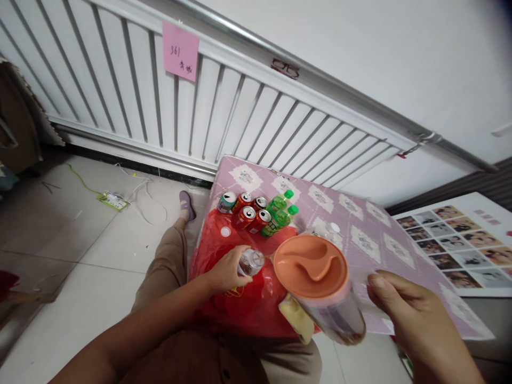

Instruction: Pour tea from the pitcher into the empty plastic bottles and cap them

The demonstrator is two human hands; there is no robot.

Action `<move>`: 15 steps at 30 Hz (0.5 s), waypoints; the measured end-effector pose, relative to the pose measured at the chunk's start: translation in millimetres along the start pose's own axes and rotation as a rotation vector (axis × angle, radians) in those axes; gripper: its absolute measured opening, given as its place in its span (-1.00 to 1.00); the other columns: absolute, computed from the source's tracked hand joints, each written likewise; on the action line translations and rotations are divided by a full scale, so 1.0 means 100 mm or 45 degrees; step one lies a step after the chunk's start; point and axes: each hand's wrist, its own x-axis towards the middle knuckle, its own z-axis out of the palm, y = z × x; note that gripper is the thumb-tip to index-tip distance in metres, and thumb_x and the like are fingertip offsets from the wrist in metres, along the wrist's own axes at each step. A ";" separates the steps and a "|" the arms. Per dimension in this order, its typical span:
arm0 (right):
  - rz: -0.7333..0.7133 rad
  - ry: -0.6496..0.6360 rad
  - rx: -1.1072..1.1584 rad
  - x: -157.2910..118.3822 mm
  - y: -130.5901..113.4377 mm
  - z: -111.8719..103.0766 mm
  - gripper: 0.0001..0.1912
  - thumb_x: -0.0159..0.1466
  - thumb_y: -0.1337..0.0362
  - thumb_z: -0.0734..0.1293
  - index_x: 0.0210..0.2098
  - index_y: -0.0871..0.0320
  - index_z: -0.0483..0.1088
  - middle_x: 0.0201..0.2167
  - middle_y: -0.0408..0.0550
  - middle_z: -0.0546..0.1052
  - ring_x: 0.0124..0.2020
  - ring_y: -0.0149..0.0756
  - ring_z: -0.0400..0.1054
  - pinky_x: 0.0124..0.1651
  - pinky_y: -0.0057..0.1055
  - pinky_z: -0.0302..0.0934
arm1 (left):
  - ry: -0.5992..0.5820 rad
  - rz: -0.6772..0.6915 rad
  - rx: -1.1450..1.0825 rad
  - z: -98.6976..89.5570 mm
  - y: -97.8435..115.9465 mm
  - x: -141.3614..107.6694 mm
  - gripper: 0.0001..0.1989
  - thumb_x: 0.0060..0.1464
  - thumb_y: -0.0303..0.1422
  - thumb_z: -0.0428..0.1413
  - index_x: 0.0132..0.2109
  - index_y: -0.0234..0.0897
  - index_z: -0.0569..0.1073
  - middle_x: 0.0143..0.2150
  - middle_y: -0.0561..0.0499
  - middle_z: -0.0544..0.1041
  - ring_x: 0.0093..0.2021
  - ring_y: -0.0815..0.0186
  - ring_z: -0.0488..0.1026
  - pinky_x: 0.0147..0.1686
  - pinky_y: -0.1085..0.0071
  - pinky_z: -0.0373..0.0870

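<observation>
My left hand (230, 269) is wrapped round a small clear bottle (251, 262) with its cap off, above a red plastic sheet (260, 304). My right hand (412, 314) is closed at the handle side of a clear pitcher (340, 317) with an orange lid (312, 266); the handle itself is hard to make out. The pitcher is tilted toward the bottle, and a thin brownish stream runs from its spout to the bottle mouth. Brown liquid shows in both. A white cap (225, 232) lies beyond my left hand. Below the lid is a yellow cloth (296, 319).
Several red cans (248, 216), a teal can (226, 202) and two green bottles (280, 216) stand on the patterned table (364, 240). A clear bottle with a white cap (332, 229) is behind the pitcher. A radiator (224, 112) runs behind; a photo board (460, 240) is right.
</observation>
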 end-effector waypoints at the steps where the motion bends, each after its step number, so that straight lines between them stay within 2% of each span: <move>1: -0.002 0.000 0.001 0.00 0.00 0.00 -0.42 0.00 -0.28 0.36 -0.66 0.14 0.37 -0.66 -0.15 0.31 -0.55 -0.31 0.20 -0.49 -0.45 0.12 | 0.000 0.000 -0.003 0.00 0.00 0.00 -0.17 -0.17 -0.46 0.30 0.27 -0.28 0.20 0.24 -0.25 0.38 0.24 0.00 0.37 0.26 0.08 0.28; 9: 0.021 -0.023 0.024 0.00 0.04 -0.02 -0.42 0.02 -0.29 0.37 -0.62 0.15 0.37 -0.64 -0.16 0.29 -0.53 -0.33 0.18 -0.47 -0.45 0.11 | 0.005 0.021 0.002 -0.01 0.01 0.01 -0.18 -0.17 -0.47 0.29 0.27 -0.29 0.20 0.22 -0.26 0.39 0.21 0.01 0.38 0.24 0.10 0.29; 15: 0.027 -0.007 0.033 -0.01 0.00 0.00 -0.35 -0.03 -0.36 0.36 -0.67 0.15 0.32 -0.66 -0.16 0.26 -0.56 -0.35 0.13 -0.50 -0.45 0.07 | 0.011 0.022 -0.015 -0.01 -0.02 0.01 -0.18 -0.17 -0.45 0.30 0.27 -0.27 0.21 0.22 -0.24 0.39 0.22 0.00 0.38 0.24 0.10 0.29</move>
